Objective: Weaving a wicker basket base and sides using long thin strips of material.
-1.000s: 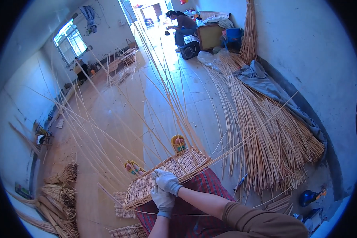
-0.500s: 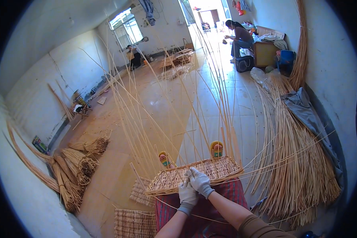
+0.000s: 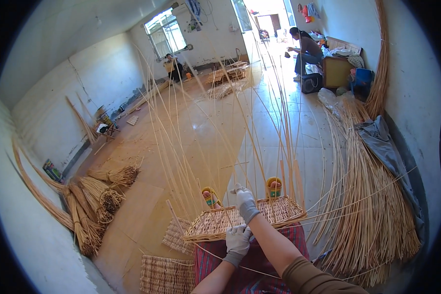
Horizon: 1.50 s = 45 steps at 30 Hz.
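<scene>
A half-woven wicker basket (image 3: pixel 279 211) rests on my lap over a red plaid cloth (image 3: pixel 259 267), with long thin cane stakes (image 3: pixel 215 122) fanning up from its rim. My right hand (image 3: pixel 245 202), in a pale glove, is raised over the basket's middle and pinches a cane strand. My left hand (image 3: pixel 237 238), also gloved, presses on the basket's near edge and grips the weave there. My two feet in patterned slippers (image 3: pixel 210 196) show just beyond the basket.
A big heap of loose cane (image 3: pixel 372 206) lies at the right by the wall, partly under a grey cloth (image 3: pixel 384 147). Tied bundles (image 3: pixel 95 196) lie at left. Woven mats (image 3: pixel 166 274) lie by my knees. Other people (image 3: pixel 306 46) sit far back.
The view has tilted up and swung left, showing more of the room. My right hand has lifted from the basket rim and moved forward with a strand; my left hand stays on the near edge.
</scene>
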Each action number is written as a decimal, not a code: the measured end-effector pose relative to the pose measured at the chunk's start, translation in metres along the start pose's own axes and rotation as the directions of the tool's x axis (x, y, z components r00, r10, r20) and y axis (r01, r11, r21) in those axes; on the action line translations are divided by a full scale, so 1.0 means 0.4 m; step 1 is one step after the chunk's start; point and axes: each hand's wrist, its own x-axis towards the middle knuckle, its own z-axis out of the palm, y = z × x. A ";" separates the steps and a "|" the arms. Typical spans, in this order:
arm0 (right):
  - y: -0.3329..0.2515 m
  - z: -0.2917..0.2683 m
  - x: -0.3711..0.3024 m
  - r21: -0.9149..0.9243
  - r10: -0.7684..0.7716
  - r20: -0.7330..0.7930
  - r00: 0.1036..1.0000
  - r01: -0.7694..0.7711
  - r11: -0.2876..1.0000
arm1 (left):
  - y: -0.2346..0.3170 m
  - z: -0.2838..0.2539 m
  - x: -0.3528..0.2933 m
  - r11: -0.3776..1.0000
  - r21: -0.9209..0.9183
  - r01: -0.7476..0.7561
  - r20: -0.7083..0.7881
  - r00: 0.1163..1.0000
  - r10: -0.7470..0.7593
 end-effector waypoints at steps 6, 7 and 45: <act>0.006 -0.009 -0.011 -0.066 0.078 0.187 0.979 -0.066 0.996 | 0.007 -0.022 0.004 0.997 -0.070 0.036 0.022 0.999 -0.035; 0.023 -0.025 -0.020 -0.035 0.027 0.214 0.976 -0.020 0.999 | 0.017 -0.021 0.012 0.996 -0.082 0.028 0.021 0.999 -0.026; 0.179 -0.253 -0.374 -0.227 -0.533 0.170 0.829 0.559 0.798 | 0.004 -0.005 -0.013 0.976 -0.215 0.031 -0.103 0.993 -0.054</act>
